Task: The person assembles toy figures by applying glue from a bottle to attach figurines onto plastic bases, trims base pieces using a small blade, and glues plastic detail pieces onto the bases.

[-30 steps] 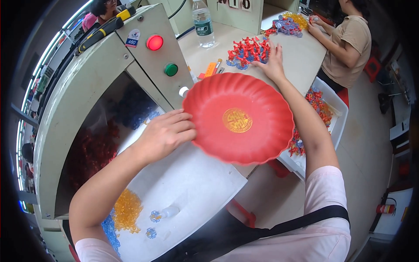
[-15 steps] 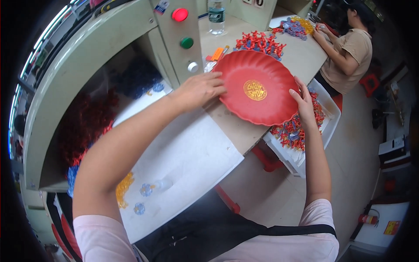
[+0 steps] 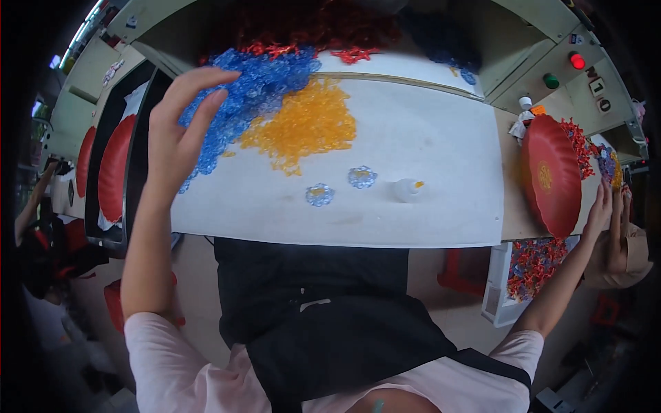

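Observation:
My left hand (image 3: 180,127) is raised over the left of the table, holding nothing, with its thumb and fingers apart. Beneath and beside it spreads a heap of clear blue plastic pieces (image 3: 265,79), bordered by a pile of yellow pieces (image 3: 313,124). On the right, a red scalloped plate (image 3: 561,172) with a gold emblem appears at the table's end. Just beyond its right rim is my right hand (image 3: 597,210), fingers stretched out; whether it touches the rim I cannot tell. Two light-blue flower-shaped pieces (image 3: 319,195) and a small white bottle with a yellow tip (image 3: 407,190) are mid-table.
Red pieces (image 3: 351,55) and dark blue ones lie in the shelf opening behind. At left, a black tray (image 3: 138,96) stands by another red plate (image 3: 118,168). A white bin of red and blue pieces (image 3: 540,268) sits low at right, near a co-worker (image 3: 623,255).
The view has swung left to face the table. My left hand has let go of the red plate and moved over to the blue heap; my right hand stays near the plate.

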